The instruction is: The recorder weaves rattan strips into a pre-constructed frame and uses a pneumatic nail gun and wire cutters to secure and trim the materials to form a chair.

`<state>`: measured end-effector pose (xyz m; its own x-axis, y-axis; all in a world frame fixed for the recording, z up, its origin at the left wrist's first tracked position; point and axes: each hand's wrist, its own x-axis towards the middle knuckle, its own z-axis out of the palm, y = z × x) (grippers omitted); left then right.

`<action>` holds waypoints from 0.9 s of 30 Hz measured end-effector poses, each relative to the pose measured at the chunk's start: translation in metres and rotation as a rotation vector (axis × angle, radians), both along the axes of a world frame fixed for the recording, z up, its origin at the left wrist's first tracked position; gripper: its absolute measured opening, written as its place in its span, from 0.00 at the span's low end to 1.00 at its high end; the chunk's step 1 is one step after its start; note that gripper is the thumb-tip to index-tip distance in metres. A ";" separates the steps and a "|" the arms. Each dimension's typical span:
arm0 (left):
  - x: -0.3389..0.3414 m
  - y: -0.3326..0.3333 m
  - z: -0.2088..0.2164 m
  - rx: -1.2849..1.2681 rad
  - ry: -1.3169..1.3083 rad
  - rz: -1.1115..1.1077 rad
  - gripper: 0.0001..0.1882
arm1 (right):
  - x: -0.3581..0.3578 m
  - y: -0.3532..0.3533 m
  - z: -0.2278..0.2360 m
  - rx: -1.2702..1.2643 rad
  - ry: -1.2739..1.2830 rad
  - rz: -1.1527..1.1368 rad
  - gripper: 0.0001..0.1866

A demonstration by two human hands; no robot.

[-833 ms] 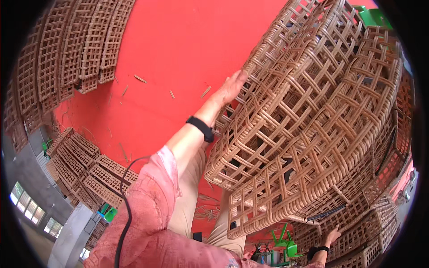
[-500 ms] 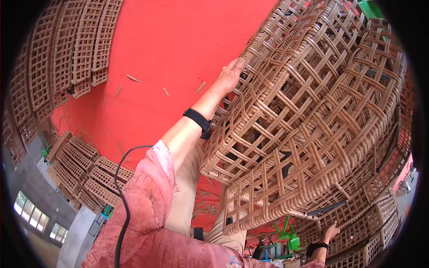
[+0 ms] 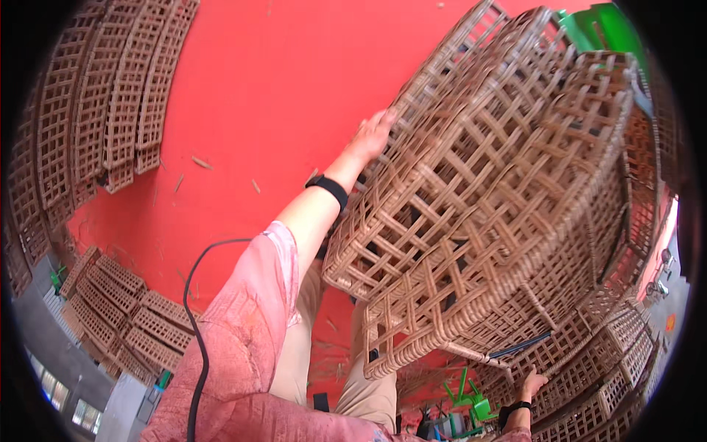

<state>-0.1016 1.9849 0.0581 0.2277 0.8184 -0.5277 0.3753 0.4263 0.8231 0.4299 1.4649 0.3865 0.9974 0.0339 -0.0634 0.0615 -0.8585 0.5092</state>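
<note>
A large piece of brown woven wicker (image 3: 471, 221), open-latticed with thick braided rims and several panels, leans across the view ahead and to my right. My left hand (image 3: 372, 136) is closed on its left edge, fingertips hidden in the weave. Low on the right, my right hand (image 3: 532, 384) shows small beside the wicker's lower edge, in front of more lattice. Its fingers look partly curled, and what they grip is not clear. Each wrist wears a black band. Short peg-like legs (image 3: 471, 353) stick out from the wicker's underside.
Tall wicker panels (image 3: 110, 96) stand stacked at the left, with more wicker stacks (image 3: 129, 309) below and others (image 3: 611, 368) at lower right. Wicker scraps (image 3: 200, 163) lie on the red floor (image 3: 280, 66). Green plastic pieces (image 3: 471, 401) show near my legs, and a green object (image 3: 604, 29) at upper right.
The wicker piece has shifted slightly down and left in view, my left hand still on its edge. More of the green object at upper right shows. My right hand stays near the same spot.
</note>
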 end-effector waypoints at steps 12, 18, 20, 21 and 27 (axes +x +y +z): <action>-0.062 -0.094 0.069 -0.227 0.135 -0.040 0.39 | 0.005 -0.002 0.013 0.396 0.327 -0.277 0.45; -0.207 -0.272 0.154 -0.461 0.623 -0.129 0.41 | -0.071 0.095 0.071 0.403 0.410 -0.320 0.53; -0.214 -0.306 0.193 -0.487 0.728 -0.209 0.41 | -0.052 0.064 0.068 0.443 0.422 -0.272 0.52; -0.225 -0.325 0.220 -0.567 0.775 -0.237 0.41 | -0.069 0.079 0.082 0.614 0.505 -0.301 0.51; -0.181 -0.386 0.281 -0.671 0.456 0.261 0.35 | -0.065 0.013 0.067 0.987 0.446 -0.137 0.47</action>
